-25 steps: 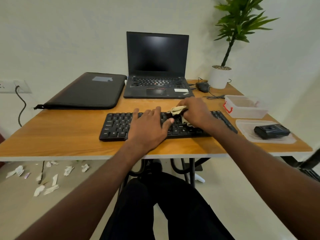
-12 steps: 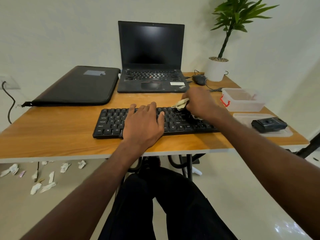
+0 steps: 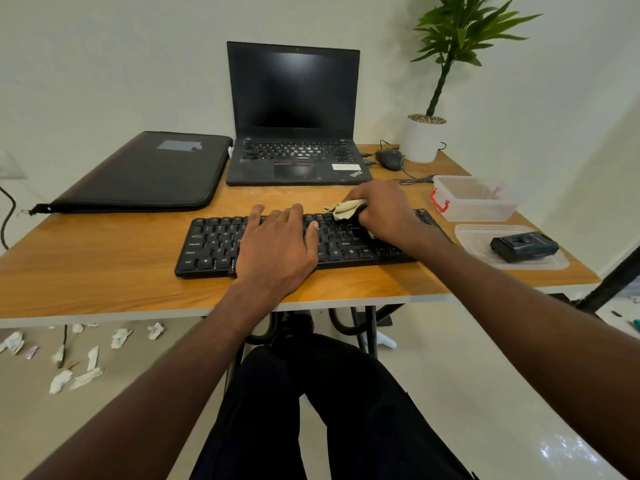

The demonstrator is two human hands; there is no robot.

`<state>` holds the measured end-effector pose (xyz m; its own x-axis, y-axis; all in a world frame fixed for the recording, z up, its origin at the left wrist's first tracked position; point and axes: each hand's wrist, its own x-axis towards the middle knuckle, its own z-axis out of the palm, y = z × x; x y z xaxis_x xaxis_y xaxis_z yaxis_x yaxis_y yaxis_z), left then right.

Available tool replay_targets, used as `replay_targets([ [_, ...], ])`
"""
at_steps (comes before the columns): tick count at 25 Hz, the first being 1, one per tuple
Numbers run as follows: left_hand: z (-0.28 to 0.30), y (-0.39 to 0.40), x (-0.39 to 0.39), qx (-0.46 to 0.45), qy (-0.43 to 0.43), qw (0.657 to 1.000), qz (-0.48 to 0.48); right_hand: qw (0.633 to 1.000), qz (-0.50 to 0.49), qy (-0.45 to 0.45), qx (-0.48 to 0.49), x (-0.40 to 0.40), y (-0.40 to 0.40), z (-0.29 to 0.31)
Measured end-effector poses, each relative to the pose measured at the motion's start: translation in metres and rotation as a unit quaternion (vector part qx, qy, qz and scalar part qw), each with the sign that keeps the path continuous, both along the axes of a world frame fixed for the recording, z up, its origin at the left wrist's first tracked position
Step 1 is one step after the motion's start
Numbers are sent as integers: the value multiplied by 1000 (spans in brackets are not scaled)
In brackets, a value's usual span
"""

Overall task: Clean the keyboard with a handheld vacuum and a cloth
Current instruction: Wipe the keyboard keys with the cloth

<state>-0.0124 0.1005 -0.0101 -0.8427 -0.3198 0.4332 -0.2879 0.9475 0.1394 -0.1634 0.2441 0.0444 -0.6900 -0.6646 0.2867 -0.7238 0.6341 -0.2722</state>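
A black keyboard (image 3: 214,245) lies across the middle of the wooden desk (image 3: 104,271). My left hand (image 3: 278,245) rests flat on its middle keys, fingers straight. My right hand (image 3: 382,211) grips a crumpled beige cloth (image 3: 344,207) and presses it on the keyboard's upper right keys; most of the cloth is hidden under the palm. A small black handheld vacuum (image 3: 523,247) lies on a clear plastic lid (image 3: 474,237) at the desk's right edge, untouched.
An open laptop (image 3: 294,112) stands behind the keyboard, a black sleeve (image 3: 145,173) to its left. A mouse (image 3: 390,158), potted plant (image 3: 424,138) and clear box (image 3: 474,199) sit at the right. Paper scraps (image 3: 74,362) litter the floor.
My right hand has carried the cloth rightward and toward the keyboard's top edge. My left hand stays flat on the keys. The camera view shifted slightly.
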Motion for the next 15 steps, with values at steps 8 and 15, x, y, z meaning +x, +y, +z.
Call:
replay_targets([
  [8, -2, 0, -3, 6, 3, 1000, 12, 998, -37, 34, 45, -6, -2, 11],
  [15, -4, -1, -3, 10, 15, 1000, 12, 984, -129, 76, 96, -19, 16, 17],
])
